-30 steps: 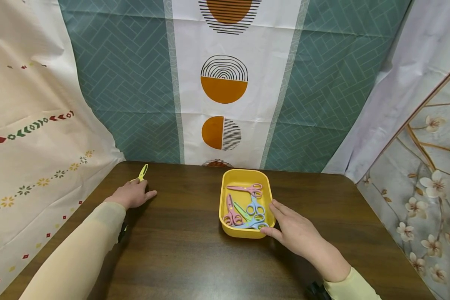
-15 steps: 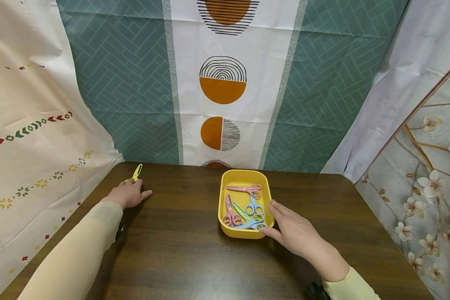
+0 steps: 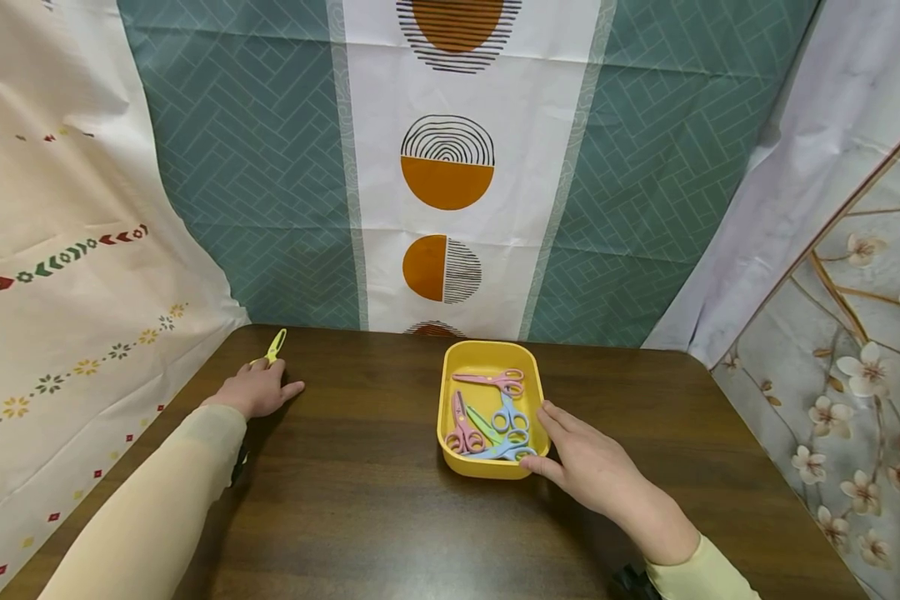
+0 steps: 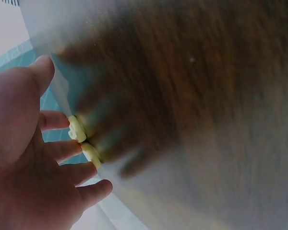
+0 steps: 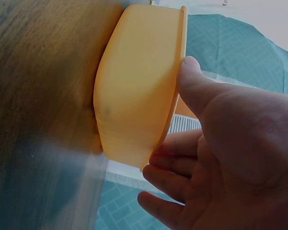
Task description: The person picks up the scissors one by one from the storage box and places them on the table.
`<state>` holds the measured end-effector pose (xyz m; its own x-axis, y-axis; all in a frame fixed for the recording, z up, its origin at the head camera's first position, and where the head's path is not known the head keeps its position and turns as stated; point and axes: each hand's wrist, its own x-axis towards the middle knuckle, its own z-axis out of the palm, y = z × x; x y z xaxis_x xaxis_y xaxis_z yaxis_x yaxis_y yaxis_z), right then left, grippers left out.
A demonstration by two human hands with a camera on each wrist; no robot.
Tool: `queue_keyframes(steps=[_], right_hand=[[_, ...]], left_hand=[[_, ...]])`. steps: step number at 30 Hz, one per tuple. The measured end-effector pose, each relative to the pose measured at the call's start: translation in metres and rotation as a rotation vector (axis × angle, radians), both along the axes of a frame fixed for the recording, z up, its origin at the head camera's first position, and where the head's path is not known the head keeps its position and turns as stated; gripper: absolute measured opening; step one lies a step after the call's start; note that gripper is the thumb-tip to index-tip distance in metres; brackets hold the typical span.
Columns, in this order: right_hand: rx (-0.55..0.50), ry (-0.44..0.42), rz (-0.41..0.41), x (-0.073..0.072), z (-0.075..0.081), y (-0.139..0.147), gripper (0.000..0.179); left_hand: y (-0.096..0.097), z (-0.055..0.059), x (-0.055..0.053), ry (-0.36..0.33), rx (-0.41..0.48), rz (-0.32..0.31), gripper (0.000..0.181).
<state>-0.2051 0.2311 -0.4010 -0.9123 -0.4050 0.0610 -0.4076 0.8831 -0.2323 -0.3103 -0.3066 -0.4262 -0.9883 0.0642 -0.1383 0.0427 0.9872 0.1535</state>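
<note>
Yellow scissors [image 3: 276,345] lie at the table's far left, one handle loop poking out past my left hand [image 3: 249,390]. In the left wrist view, my left fingertips touch the yellow scissors [image 4: 77,129], with the fingers nearly straight and the thumb apart; the blades are hidden. My right hand [image 3: 600,467] rests against the right side of a yellow tray [image 3: 487,470], its thumb at the near corner. The right wrist view shows thumb and fingertips touching the tray's rim, fingers loosely extended. Inside the tray lie several scissors: pink scissors [image 3: 464,435], blue scissors [image 3: 506,446] and a green piece partly covered.
The dark wooden table [image 3: 360,500] carries the tray right of its middle. A patterned green and white curtain [image 3: 270,167] hangs along the back edge. Floral cloth [image 3: 840,433] hangs at the right and cream cloth [image 3: 82,292] at the left.
Over the last second my left hand and the yellow scissors have shifted slightly left. The right hand and the tray have stayed in place.
</note>
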Motion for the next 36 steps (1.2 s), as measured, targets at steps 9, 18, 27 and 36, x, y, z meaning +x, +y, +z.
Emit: queue_keyframes(steps=[9,18,27,36], right_hand=[[-0.004,-0.005,-0.003,0.001,0.001,0.0,0.09],[0.0,0.006,0.001,0.0,0.001,-0.002,0.089],[-0.003,0.007,0.001,0.001,0.0,-0.001,0.088],[-0.005,0.018,0.005,0.001,0.0,0.0,0.088]], left_hand=[[-0.003,-0.001,-0.003,0.016,0.035,-0.006,0.078],[-0.005,-0.001,-0.004,0.028,0.036,-0.002,0.078],[-0.004,-0.005,-0.005,0.129,0.033,0.002,0.069],[0.008,0.005,0.0,0.205,0.002,0.023,0.071]])
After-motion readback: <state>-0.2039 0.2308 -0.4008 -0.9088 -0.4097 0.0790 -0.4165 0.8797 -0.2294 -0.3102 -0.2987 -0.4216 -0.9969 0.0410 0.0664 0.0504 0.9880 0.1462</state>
